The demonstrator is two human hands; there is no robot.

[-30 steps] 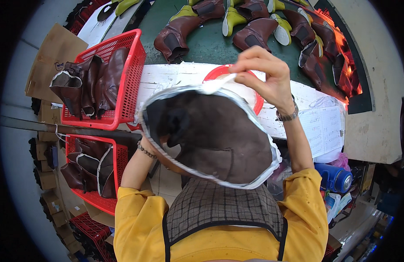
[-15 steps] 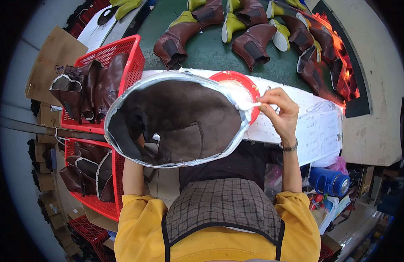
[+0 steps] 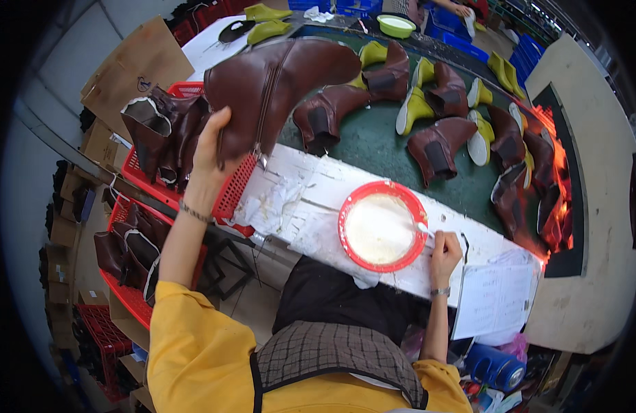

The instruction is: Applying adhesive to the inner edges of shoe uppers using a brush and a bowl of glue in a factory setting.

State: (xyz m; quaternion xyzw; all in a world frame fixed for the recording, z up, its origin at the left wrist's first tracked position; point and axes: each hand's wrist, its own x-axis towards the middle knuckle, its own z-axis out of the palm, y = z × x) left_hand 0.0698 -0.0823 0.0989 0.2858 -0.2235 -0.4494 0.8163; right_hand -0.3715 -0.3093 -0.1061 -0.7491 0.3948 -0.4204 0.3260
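Note:
A brown leather boot upper (image 3: 270,89) with a side zip hangs above the left part of the bench. My left hand (image 3: 210,144) grips it near its lower left edge, thumb outside; the other fingers are mostly hidden. On the white board, a red-rimmed bowl (image 3: 344,241) holds a white, creamy substance (image 3: 380,230). Beside its right rim, my right hand (image 3: 444,255) is closed around a small brush (image 3: 424,228) with a whitened end. That end is at the bowl's rim.
Red baskets (image 3: 236,196) of boot uppers stand at the left. Several brown uppers (image 3: 438,148) and yellow-green lasts (image 3: 411,110) lie on the green conveyor belt (image 3: 380,155). Written sheets (image 3: 493,299) and a blue jug (image 3: 493,366) are at the right. Another person's hand (image 3: 462,10) shows far back.
My left hand has carried the boot upper from over the bowl to the upper left and turned its outside into view. My right hand and brush have moved from the upper's rim to the bowl.

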